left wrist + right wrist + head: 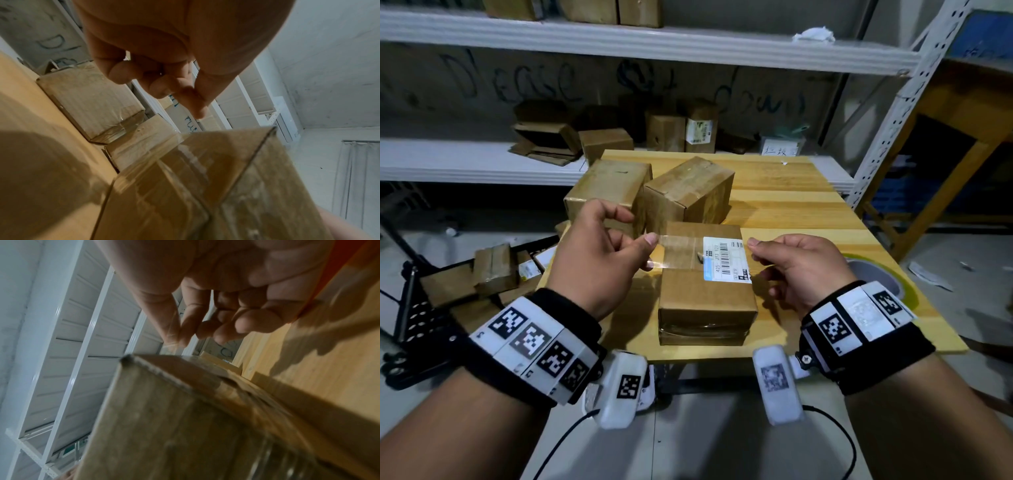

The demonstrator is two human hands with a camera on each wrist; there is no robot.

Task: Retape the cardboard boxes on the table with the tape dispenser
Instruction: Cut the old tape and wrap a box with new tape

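Observation:
A small cardboard box (705, 301) with a white barcode label (726, 259) sits near the front of the wooden table (808, 212). A strip of clear tape (678, 251) is stretched flat just above its top. My left hand (606, 257) pinches the strip's left end between thumb and fingers (197, 97). My right hand (794, 267) pinches the right end with thumb and forefinger (174, 331). The same box fills the lower part of both wrist views (216, 186) (185, 418). A tape roll (887, 277) lies partly hidden behind my right wrist.
Two more cardboard boxes (609, 192) (688, 192) stand close together at the table's back left. White metal shelving (482, 161) behind holds several boxes. A black cart (448, 291) with boxes stands left of the table. A wooden frame (945, 171) is at the right.

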